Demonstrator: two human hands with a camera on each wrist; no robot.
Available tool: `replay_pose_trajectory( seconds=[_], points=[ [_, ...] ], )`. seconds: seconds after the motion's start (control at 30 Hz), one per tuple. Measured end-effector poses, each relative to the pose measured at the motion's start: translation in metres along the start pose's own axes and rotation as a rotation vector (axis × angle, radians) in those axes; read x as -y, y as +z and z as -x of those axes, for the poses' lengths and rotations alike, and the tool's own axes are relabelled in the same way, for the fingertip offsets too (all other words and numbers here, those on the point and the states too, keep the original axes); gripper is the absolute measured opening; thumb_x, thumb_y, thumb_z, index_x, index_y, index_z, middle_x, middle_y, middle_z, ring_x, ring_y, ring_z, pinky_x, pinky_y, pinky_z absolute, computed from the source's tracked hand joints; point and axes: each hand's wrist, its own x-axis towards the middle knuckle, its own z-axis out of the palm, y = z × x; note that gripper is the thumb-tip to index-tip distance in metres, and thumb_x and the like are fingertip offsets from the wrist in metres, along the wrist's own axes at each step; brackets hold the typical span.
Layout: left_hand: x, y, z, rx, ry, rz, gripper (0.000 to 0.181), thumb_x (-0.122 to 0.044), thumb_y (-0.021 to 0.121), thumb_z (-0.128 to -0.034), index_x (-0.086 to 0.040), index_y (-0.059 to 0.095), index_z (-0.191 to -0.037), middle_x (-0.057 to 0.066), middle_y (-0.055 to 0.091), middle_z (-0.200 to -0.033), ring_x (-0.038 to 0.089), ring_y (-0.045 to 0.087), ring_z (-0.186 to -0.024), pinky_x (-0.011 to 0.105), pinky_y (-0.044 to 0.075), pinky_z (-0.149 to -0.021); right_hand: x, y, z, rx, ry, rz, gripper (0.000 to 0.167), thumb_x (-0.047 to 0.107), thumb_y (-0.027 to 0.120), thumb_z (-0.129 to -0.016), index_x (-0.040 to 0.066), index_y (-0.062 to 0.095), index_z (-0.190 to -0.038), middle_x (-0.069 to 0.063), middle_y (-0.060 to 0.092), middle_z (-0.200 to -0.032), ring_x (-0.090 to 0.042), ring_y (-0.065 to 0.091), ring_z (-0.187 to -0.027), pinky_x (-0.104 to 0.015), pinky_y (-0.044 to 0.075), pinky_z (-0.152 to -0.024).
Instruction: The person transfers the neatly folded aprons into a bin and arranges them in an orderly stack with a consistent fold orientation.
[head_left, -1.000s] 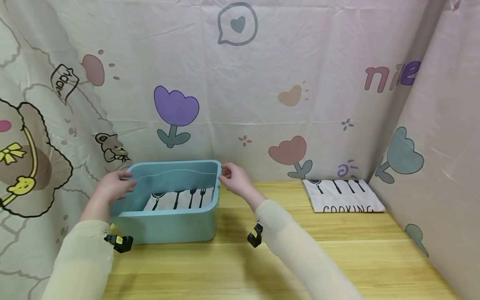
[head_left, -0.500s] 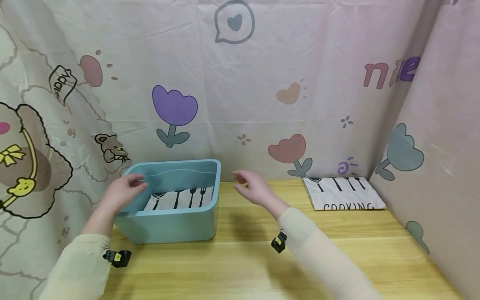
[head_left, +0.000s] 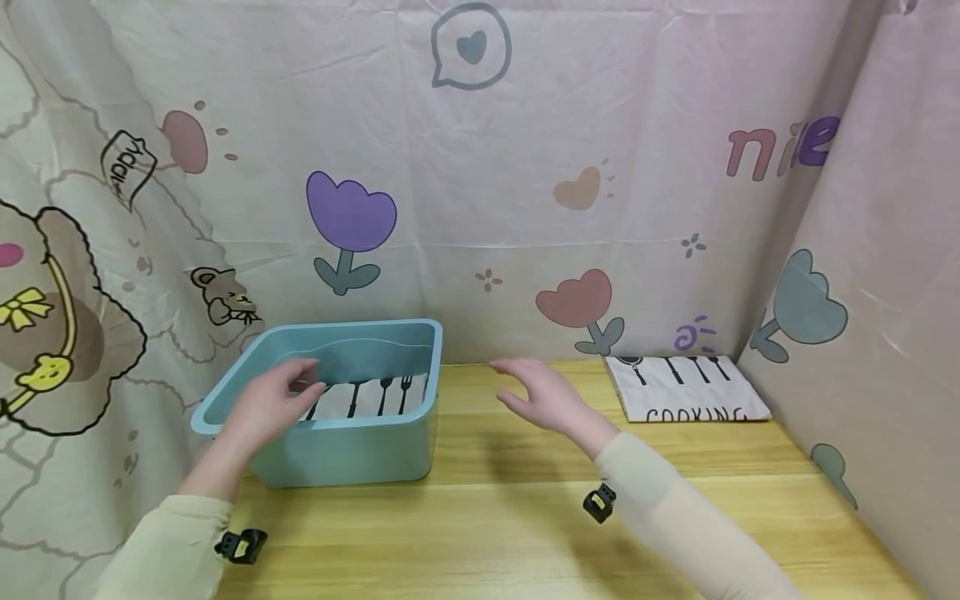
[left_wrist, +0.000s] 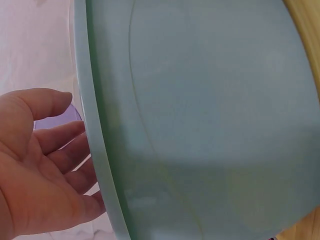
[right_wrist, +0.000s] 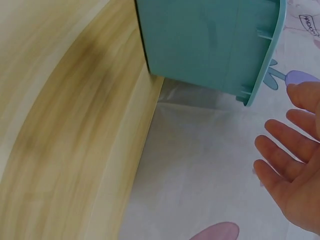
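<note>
A light blue plastic bin point(head_left: 345, 454) stands on the wooden table at the left. Inside it lies a white cloth point(head_left: 371, 402) printed with black utensils, partly hidden by the bin's front wall. My left hand point(head_left: 270, 406) hovers over the left part of the bin, thumb and fingers apart, holding nothing. In the left wrist view, the bin's rim point(left_wrist: 97, 125) overlaps the fingertips of that hand. To the right of the bin, my right hand point(head_left: 546, 396) hangs above the table with relaxed fingers and nothing in them. The right wrist view shows it apart from the bin's side.
A folded white cloth point(head_left: 686, 392) with black utensil prints and the word "COOKING" lies at the table's back right. Printed curtains point(head_left: 480, 167) enclose the back and both sides. Wooden tabletop point(head_left: 450, 533) stretches in front of the bin.
My right hand has left the bin's right rim and moved to the right. My left hand has shifted from the left rim rightward over the bin. The bin has stayed in place.
</note>
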Motion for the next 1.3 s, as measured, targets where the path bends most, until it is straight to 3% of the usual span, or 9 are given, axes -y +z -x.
replay_pose_trajectory(
  seconds=[0.2, 0.37, 0.73, 0.87, 1.3],
  points=[
    [-0.012, 0.010, 0.008, -0.049, 0.054, -0.025, 0.047, -0.019, 0.062, -0.0971, 0.008, 0.052, -0.135, 0.028, 0.062, -0.123, 0.044, 0.058, -0.110, 0.060, 0.046, -0.090, -0.008, -0.003, 0.015, -0.014, 0.019, 0.029, 0.045, 0.019, 0.069, -0.093, 0.005, 0.059, -0.135, -0.010, 0.061, -0.133, -0.029, 0.056, -0.124, -0.045, 0.042, -0.105],
    [-0.020, 0.017, 0.013, -0.095, 0.140, -0.057, 0.047, -0.016, 0.066, -0.0946, 0.008, 0.055, -0.133, 0.026, 0.063, -0.122, 0.045, 0.057, -0.113, 0.061, 0.044, -0.093, -0.018, -0.007, 0.029, -0.026, 0.018, 0.066, 0.046, 0.019, 0.070, -0.093, 0.006, 0.059, -0.135, -0.010, 0.062, -0.132, -0.030, 0.056, -0.123, -0.046, 0.042, -0.105],
    [-0.038, 0.031, 0.025, -0.147, 0.221, -0.239, 0.048, -0.020, 0.071, -0.0906, -0.001, 0.059, -0.134, 0.021, 0.063, -0.125, 0.047, 0.056, -0.113, 0.066, 0.042, -0.086, -0.049, -0.019, 0.059, -0.055, 0.071, 0.146, 0.045, 0.016, 0.072, -0.090, 0.004, 0.061, -0.132, -0.014, 0.064, -0.128, -0.034, 0.058, -0.119, -0.050, 0.043, -0.102],
    [-0.043, 0.037, 0.026, -0.177, 0.265, -0.261, 0.048, -0.018, 0.072, -0.0891, -0.002, 0.060, -0.132, 0.019, 0.065, -0.123, 0.045, 0.058, -0.112, 0.065, 0.041, -0.087, -0.065, -0.022, 0.071, -0.074, 0.117, 0.156, 0.046, 0.014, 0.073, -0.089, 0.001, 0.061, -0.131, -0.018, 0.063, -0.128, -0.038, 0.056, -0.120, -0.052, 0.042, -0.103],
    [-0.064, 0.055, 0.027, -0.231, 0.381, -0.204, 0.047, -0.015, 0.077, -0.0857, -0.006, 0.063, -0.130, 0.012, 0.067, -0.121, 0.036, 0.060, -0.111, 0.059, 0.042, -0.092, -0.127, -0.029, 0.113, -0.053, 0.343, 0.191, 0.050, 0.012, 0.070, -0.089, -0.003, 0.056, -0.134, -0.025, 0.057, -0.132, -0.047, 0.050, -0.123, -0.059, 0.035, -0.106]
  ],
)
